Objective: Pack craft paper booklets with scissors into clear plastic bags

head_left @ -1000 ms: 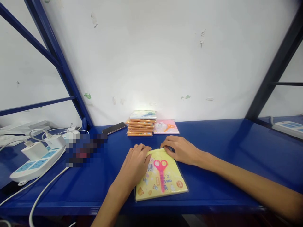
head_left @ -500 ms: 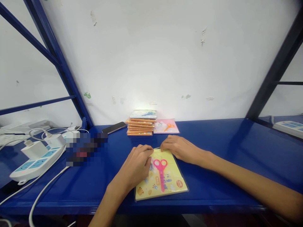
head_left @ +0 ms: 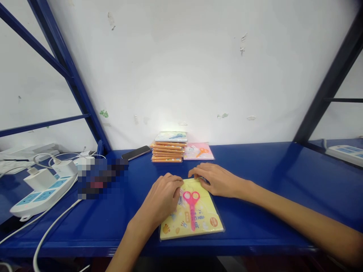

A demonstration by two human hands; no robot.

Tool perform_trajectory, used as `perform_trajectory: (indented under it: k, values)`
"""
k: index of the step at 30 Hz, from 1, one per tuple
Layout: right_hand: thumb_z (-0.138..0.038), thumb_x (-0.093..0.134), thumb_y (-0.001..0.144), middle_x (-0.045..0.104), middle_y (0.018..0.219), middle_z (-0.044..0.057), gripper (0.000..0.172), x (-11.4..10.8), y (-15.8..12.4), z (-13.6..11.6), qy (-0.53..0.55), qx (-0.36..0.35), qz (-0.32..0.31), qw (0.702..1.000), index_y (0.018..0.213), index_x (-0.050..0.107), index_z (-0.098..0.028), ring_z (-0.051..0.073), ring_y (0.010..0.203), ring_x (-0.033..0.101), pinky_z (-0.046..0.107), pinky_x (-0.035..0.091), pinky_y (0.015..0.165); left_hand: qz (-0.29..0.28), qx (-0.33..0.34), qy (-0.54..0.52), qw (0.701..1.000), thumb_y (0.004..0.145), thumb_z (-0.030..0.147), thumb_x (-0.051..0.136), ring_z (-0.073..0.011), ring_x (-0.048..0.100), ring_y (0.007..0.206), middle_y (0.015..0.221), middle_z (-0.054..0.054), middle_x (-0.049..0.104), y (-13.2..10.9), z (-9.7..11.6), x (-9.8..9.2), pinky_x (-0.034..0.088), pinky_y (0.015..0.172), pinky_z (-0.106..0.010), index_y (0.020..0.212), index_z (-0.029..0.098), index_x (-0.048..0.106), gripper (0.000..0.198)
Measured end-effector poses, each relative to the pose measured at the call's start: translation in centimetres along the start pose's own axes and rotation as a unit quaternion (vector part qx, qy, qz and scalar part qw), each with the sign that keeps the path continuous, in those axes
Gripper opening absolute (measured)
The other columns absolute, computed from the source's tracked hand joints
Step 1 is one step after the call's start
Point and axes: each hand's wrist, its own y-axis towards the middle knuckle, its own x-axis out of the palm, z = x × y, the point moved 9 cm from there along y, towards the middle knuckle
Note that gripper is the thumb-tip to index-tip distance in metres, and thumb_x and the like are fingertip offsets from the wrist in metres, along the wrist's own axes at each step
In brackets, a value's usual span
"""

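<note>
A yellow packet of children's paper-cutting sheets [head_left: 204, 209] in a clear plastic wrapper lies flat near the table's front edge. Pink scissors [head_left: 192, 209] show on its face, handles toward the far edge. My left hand [head_left: 164, 194] grips the packet's far left corner with bent fingers, its thumb on the face. At the far right corner my right hand [head_left: 217, 179] curls its fingers over the wrapper's edge, thumb lower and apart from the index finger. The fingertips of both hands are partly hidden.
Behind the packet stands a stack of wrapped packets [head_left: 168, 152], beside a pink packet with orange scissors [head_left: 202, 152]. A phone [head_left: 136, 152] lies left of them. At the left are a power strip [head_left: 42, 198], chargers and white cables [head_left: 52, 226]. Blue metal posts [head_left: 73, 81] flank the table.
My right hand's fingers have shifted slightly left along the packet's far edge, and its thumb now shows below them. The left hand keeps its place on the corner.
</note>
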Motion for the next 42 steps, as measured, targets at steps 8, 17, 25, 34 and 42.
perform_trajectory:
  k: [8, 17, 25, 34, 42]
  values:
    - [-0.003, 0.043, 0.086, 0.073, 0.094, 0.003, 0.041, -0.8, 0.0, -0.1, 0.097, 0.04, 0.004, 0.994, 0.117, 0.066, -0.018, 0.019, 0.087, 0.066, 0.032, 0.047, 0.081, 0.009, -0.014, -0.017, 1.0, 0.093, 0.006, 0.041, -0.0236, 0.063, 0.097, 0.102, -0.006, 0.071, -0.1, -0.2, 0.0, 0.049, 0.084, -0.036, 0.112, 0.019, 0.066, 0.033]
    - [-0.003, 0.046, 0.082, 0.078, 0.096, 0.005, 0.038, 0.2, 0.3, 1.1, 0.084, 0.098, 0.022, 0.991, 0.095, 0.077, -0.017, 0.019, 0.087, 0.07, 0.028, 0.049, 0.081, -0.029, -0.003, -0.001, 1.0, 0.091, 0.003, 0.035, -0.0232, 0.059, 0.101, 0.112, -0.009, 0.065, -0.5, 0.0, -0.1, 0.049, 0.092, -0.039, 0.106, 0.017, 0.071, 0.042]
    - [-0.008, 0.052, 0.078, 0.079, 0.091, 0.004, 0.032, -0.2, 0.7, 0.7, 0.088, 0.122, 0.034, 0.988, 0.092, 0.079, -0.019, 0.02, 0.08, 0.071, 0.027, 0.049, 0.074, -0.004, -0.004, -0.042, 0.999, 0.09, 0.004, 0.038, -0.0243, 0.061, 0.108, 0.115, -0.01, 0.067, -0.4, 0.3, 0.1, 0.049, 0.098, -0.039, 0.117, 0.017, 0.069, 0.044]
    - [-0.008, 0.051, 0.078, 0.08, 0.091, 0.004, 0.034, -0.1, 0.6, 1.3, 0.093, 0.141, 0.022, 0.985, 0.092, 0.08, -0.019, 0.019, 0.077, 0.07, 0.027, 0.048, 0.071, 0.007, -0.006, -0.071, 0.997, 0.093, 0.005, 0.035, -0.023, 0.06, 0.108, 0.114, -0.01, 0.067, -0.8, -0.4, -0.3, 0.048, 0.098, -0.037, 0.117, 0.015, 0.069, 0.043]
    - [-0.022, 0.053, 0.089, 0.075, 0.076, 0.003, 0.026, -1.7, -0.4, 4.7, 0.071, 0.224, 0.0, 0.972, 0.085, 0.078, -0.019, 0.017, 0.063, 0.062, 0.028, 0.038, 0.06, 0.025, -0.127, 0.025, 0.991, 0.099, 0.021, 0.037, -0.0275, 0.059, 0.1, 0.104, -0.011, 0.061, -1.2, -3.8, -1.4, 0.048, 0.088, -0.042, 0.113, 0.016, 0.064, 0.031]
